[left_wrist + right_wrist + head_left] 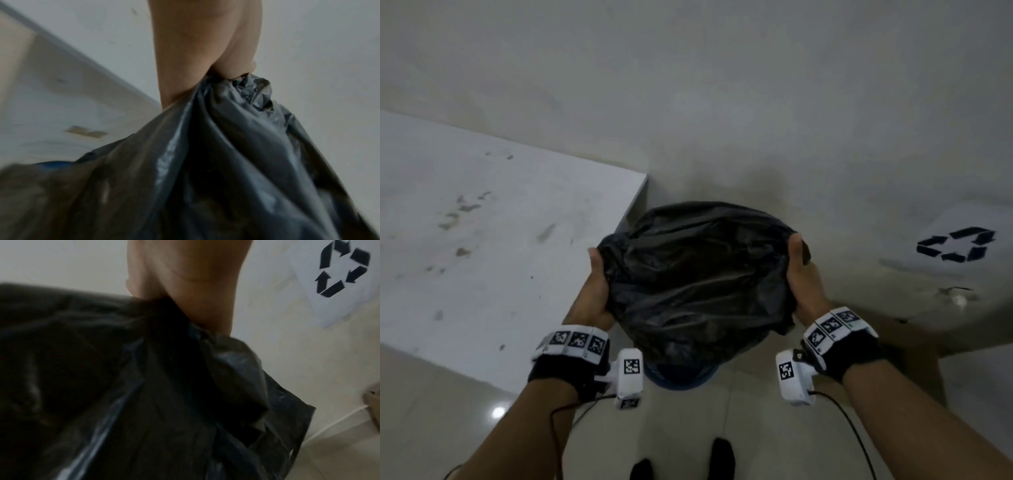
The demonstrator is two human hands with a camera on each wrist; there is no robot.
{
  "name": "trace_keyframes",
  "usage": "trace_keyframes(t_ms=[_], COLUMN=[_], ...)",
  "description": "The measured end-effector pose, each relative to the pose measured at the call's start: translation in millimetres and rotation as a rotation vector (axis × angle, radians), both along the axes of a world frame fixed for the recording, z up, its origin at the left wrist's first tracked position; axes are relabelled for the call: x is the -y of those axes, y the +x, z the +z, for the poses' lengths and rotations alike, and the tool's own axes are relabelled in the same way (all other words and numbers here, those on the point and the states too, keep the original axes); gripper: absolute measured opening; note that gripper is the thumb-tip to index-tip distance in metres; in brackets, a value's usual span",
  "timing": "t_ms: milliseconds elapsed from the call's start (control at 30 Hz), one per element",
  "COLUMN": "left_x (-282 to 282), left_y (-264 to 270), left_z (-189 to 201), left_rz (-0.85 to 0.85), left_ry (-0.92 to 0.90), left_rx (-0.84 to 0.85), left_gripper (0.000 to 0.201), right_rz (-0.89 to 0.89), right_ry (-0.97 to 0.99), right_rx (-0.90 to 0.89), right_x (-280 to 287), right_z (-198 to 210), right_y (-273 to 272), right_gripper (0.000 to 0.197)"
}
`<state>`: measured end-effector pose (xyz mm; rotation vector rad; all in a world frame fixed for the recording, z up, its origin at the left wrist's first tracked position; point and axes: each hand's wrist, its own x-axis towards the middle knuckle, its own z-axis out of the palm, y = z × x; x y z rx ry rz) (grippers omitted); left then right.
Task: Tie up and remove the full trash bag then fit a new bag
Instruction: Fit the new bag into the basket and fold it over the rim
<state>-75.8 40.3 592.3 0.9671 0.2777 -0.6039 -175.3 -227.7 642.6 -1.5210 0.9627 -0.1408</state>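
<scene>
Both hands grip the black bag (pixel 695 274) – left hand (pixel 594 294), right hand (pixel 803 277) – fingers curled round its edges, above blue bin (pixel 678 378).

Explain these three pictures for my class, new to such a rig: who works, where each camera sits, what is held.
No machine works here: a person does, with two bare hands. The wide picture comes from a camera on the person's head, looking down. The other two come from small white cameras strapped to the wrists, each looking along its hand. The left hand and right hand each grip one side of a black crumpled plastic rubbish bag, over what looks like a round blue bin. To the left stands a stained white table; to the right hangs a white paper sheet with a black recycling sign.
</scene>
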Motion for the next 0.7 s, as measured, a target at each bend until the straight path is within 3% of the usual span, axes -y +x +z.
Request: trace_keyframes(t_ms=[67,200,333,433,533,633,700], left_x=[-1,-9,-7,-20,-45,-59,-62], left_y=[-20,-47,-83,-107,-119,-120,-112], left_z=[-8,-64,-131,-163,-178,-184,-185], left_rz=[-0.012,0.049,0.029,0.048,0.117,0.209,0.254], left_ry=[-0.010,0.067,0.196,0.166,0.280,0.430,0.513], left_rx=[-0.014,-0.091,-0.159,-0.220,-0.213,-0.172,-0.103], left_gripper=[0.079,0.078,0.063,0.078,0.087,0.102,0.096], right_rz=[0.067,0.210,0.489,0.562,0.619,0.618,0.591], right_ry=[0.021,-0.060,0.070,0.105,0.161,0.198,0.211], right_rx=[-0.050,-0.122,-0.295,-0.321,-0.239,-0.206,-0.199], right_x=[-13,-66,-137,-166,-182,-192,-190], right_z=[-11,-53,-120,-159,-184,-197,-209], right_y=[5,21,8,-9,-17,-14,-7], right_gripper=[0.093,0.065,0.086,0.094,0.114,0.092,0.083])
